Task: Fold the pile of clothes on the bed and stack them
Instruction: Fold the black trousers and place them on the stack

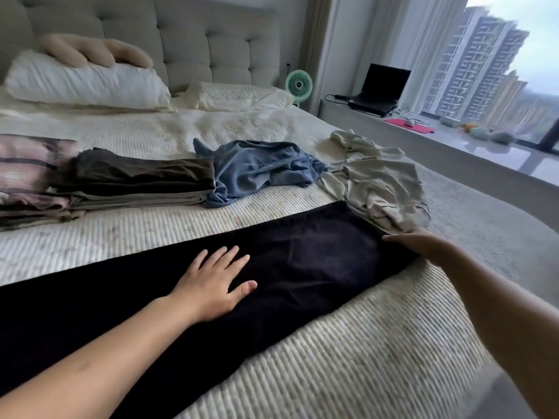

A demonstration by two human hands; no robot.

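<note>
Black trousers (187, 306) laid flat across near edge of bed (378, 352). Left hand (211, 285) flat on cloth, fingers spread. Right hand (423, 241) at far end of trousers, fingers on hem; grip hard to tell. Crumpled blue garment (260, 170) and beige garment (381, 182) just beyond. Folded stack (130, 182) further left, near pillow (84, 81).

A single head-worn, wide-angle view looks forward and down from the bed's (378, 343) near edge, close over the black garment (302, 267), facing across the mattress toward the tufted headboard (193, 40) at upper left and the window (499, 62) at upper right; straight lines bow near the edges
</note>
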